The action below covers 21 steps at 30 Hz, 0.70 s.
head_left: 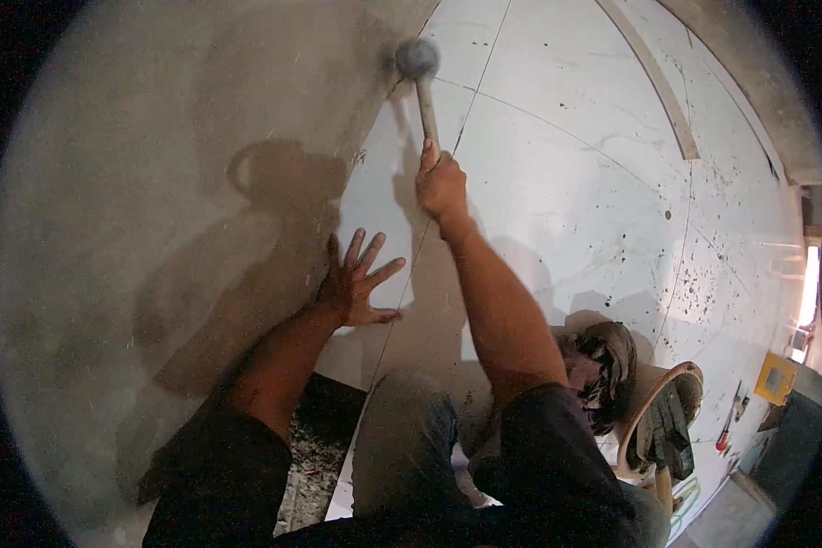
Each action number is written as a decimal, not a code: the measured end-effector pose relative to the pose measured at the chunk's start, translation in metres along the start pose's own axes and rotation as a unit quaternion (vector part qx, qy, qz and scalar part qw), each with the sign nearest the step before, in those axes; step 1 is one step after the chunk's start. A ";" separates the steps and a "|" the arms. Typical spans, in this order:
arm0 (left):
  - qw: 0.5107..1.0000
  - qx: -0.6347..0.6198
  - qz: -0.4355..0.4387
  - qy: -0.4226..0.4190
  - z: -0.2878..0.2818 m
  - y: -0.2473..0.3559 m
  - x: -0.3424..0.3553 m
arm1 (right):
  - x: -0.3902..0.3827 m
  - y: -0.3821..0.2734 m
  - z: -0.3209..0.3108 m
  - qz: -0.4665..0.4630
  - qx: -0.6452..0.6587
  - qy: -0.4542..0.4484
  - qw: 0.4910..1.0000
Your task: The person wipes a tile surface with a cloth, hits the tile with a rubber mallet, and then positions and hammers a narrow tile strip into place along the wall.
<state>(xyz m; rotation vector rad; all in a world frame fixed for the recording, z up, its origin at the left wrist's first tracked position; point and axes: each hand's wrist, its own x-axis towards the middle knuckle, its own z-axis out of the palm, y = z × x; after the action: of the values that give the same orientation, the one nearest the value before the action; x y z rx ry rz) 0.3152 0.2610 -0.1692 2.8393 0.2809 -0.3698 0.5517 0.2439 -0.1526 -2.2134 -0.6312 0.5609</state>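
My right hand (442, 190) is closed round the light handle of a mallet with a grey head (417, 58). The head is at the seam where the white floor tiles (557, 110) meet a grey plastered wall (155, 110), slightly blurred. Below and left of it, my left hand (356, 283) lies with fingers spread on a narrow tile beside the wall. Whether the mallet head touches the tile, I cannot tell.
A long flat strip (656, 82) lies at upper right. At lower right are crumpled dark cloth (612, 365), a bucket (680, 379) with something dark in it, a red-handled tool (723, 437) and a yellow case (774, 379). A dark rough untiled patch (315, 425) borders my left forearm.
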 end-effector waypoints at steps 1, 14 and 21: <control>1.000 -0.003 -0.011 -0.012 0.000 0.001 0.001 | 0.001 0.000 -0.006 -0.026 -0.015 -0.027 0.999; 0.998 0.005 -0.017 -0.062 -0.007 0.006 0.005 | -0.006 0.023 -0.024 0.020 0.014 0.017 1.000; 0.994 0.037 -0.038 -0.097 -0.012 0.005 0.009 | -0.009 0.019 -0.012 0.044 0.003 -0.038 0.998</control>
<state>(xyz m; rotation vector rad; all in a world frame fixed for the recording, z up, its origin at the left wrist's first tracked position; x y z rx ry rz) 0.3270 0.2613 -0.1592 2.8420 0.3431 -0.6812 0.5562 0.2204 -0.1582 -2.2319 -0.5722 0.6938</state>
